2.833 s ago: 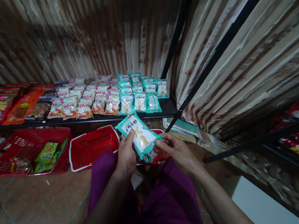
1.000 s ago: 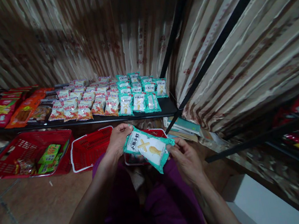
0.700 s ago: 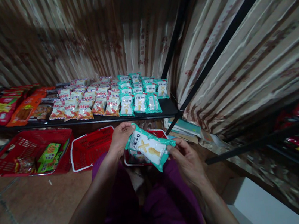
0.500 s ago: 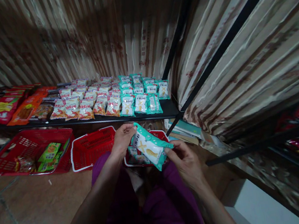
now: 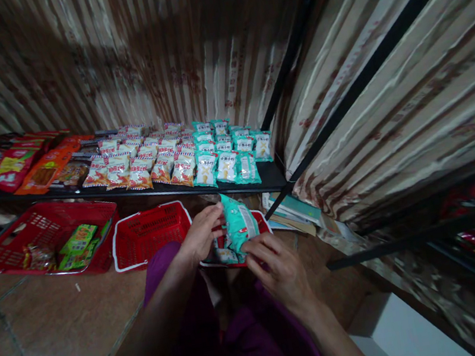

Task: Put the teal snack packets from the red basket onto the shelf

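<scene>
A teal snack bag [image 5: 240,223] is held up between my two hands, its back with a pale label panel towards me. My left hand [image 5: 204,231] pinches its upper left edge with closed fingers. At the lower right corner, the fingers of my right hand [image 5: 276,265] are closed on the bag. Right below is a red basket [image 5: 262,222] with a white rim, partly hidden by the bag and hands; more teal bags [image 5: 226,255] lie inside it. Matching teal snack bags [image 5: 226,166] stand in rows at the right end of the black shelf [image 5: 271,177].
White-and-orange snack bags [image 5: 141,172] and red and orange packets [image 5: 45,172] fill the shelf leftward. Two more red baskets stand below: one white-rimmed [image 5: 149,234], one larger [image 5: 104,220] with green packets. Black shelf bars [image 5: 325,134] cross at right, above books [image 5: 294,208] and a white box [image 5: 410,331].
The teal bag has been turned over from its printed front to its back and stands more upright. Both hands have shifted slightly, still holding it.
</scene>
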Action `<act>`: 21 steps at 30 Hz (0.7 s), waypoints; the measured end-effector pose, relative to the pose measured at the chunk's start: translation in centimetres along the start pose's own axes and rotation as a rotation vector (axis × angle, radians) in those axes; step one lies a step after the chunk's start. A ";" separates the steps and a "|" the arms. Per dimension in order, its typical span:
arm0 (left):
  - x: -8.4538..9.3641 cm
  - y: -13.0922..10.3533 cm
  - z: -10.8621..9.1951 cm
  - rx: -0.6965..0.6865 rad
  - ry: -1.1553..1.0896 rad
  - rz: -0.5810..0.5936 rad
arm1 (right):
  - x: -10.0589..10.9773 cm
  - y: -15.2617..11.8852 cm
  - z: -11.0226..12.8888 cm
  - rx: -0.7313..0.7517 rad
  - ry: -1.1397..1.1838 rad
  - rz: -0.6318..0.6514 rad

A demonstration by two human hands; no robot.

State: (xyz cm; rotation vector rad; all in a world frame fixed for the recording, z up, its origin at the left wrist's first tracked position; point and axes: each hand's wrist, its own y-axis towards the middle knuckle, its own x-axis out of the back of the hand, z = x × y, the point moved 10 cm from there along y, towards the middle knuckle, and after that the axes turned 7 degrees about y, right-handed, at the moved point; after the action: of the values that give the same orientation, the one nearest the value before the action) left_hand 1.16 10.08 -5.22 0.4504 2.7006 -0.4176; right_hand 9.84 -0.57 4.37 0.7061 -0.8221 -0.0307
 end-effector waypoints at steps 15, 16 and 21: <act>-1.2 -0.7 1.6 -0.066 -0.089 0.023 | -4.7 -1.0 0.8 0.031 -0.117 0.218; -1.1 -0.7 1.6 -0.072 -0.077 0.017 | -4.4 -0.8 0.6 0.021 -0.066 0.223; -1.3 -1.0 1.9 -0.102 0.022 0.082 | 1.4 2.9 -2.1 -0.109 0.035 -0.044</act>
State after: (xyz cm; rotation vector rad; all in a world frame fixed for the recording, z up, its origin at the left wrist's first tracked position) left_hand 2.52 8.14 -6.17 0.5372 2.6980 -0.2523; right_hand 11.52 2.43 6.01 0.6199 -0.7650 -0.1019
